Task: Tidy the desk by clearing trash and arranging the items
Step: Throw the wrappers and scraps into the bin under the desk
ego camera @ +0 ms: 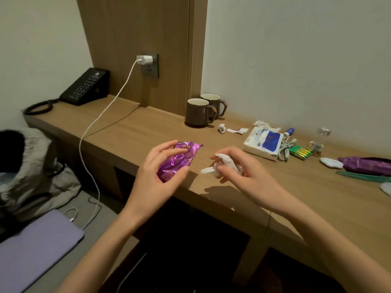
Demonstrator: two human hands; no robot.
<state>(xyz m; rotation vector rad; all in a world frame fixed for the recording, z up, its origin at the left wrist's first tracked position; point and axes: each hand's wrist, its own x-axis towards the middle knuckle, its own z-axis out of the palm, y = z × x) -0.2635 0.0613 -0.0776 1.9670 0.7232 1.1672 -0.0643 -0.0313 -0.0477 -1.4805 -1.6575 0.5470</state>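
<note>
Nearest, the left hand (154,172) grips a crumpled purple foil wrapper (179,160), thumb below and fingers curled over its top. Beside it, the right hand (239,172) grips a wad of white tissue (224,163) with the fingers curled round it. Both items are held over the front edge of the wooden desk (148,127).

On the desk, by size:
- black telephone (86,87), far left corner;
- two brown mugs (197,112), side by side at the wall;
- torn tissue pack (262,142), right of the mugs;
- second purple wrapper (366,164), far right;
- coiled white cable (284,150), touching the pack;
- green batteries (300,152), just beside the cable;
- paper scraps (232,129), between mugs and pack.
</note>
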